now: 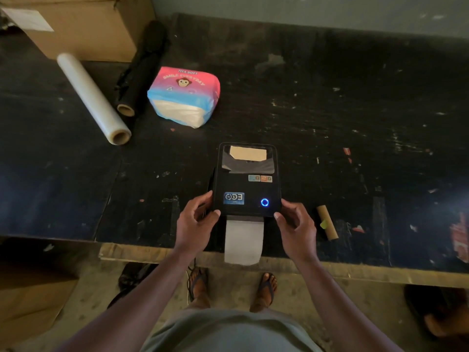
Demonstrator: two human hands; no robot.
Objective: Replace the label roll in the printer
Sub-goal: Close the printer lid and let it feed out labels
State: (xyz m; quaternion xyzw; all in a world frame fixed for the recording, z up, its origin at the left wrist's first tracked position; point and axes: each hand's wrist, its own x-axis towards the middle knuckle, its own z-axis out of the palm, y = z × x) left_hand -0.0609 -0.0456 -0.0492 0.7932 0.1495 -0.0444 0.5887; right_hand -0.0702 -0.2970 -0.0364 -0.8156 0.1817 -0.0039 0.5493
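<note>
A black label printer [247, 184] sits near the front edge of the dark table [330, 110], its lid down and a blue ring light glowing. A white strip of label paper [243, 240] hangs out of its front slot over the table edge. My left hand [195, 222] grips the printer's front left corner, thumb on top. My right hand [295, 228] holds the front right corner the same way. An empty brown cardboard core [327, 226] lies on the table just right of my right hand.
A pink and blue tissue pack [184, 96] lies behind the printer to the left. A clear film roll [92, 97] and a black roll [140, 72] lie at the far left, before a cardboard box [76, 24]. My feet stand below the table edge.
</note>
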